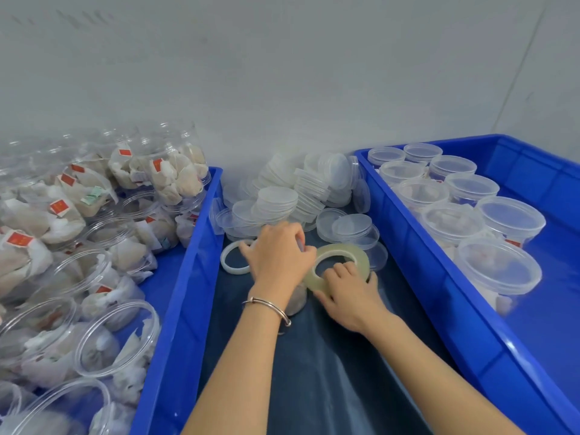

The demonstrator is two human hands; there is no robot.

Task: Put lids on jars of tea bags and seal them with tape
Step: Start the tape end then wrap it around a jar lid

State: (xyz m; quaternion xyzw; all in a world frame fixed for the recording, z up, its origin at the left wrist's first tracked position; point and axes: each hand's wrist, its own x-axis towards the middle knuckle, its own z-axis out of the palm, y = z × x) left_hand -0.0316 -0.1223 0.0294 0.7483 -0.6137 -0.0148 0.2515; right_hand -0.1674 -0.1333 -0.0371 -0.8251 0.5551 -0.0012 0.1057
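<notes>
A clear jar of tea bags (296, 301) stands on the dark sheet between the two bins, mostly hidden under my hands. My left hand (279, 251) grips its top from above with curled fingers. My right hand (348, 291) holds a large pale-green roll of tape (337, 251) against the jar's right side, fingers hooked through the roll's hole. A heap of clear lids (292, 189) lies behind the jar, against the wall.
The left blue bin (188, 277) holds several open jars of tea bags (103, 215) lying on their sides. The right blue bin (417, 265) holds several lidded jars (499, 268) standing upright. A white ring (233, 257) lies left of my left hand.
</notes>
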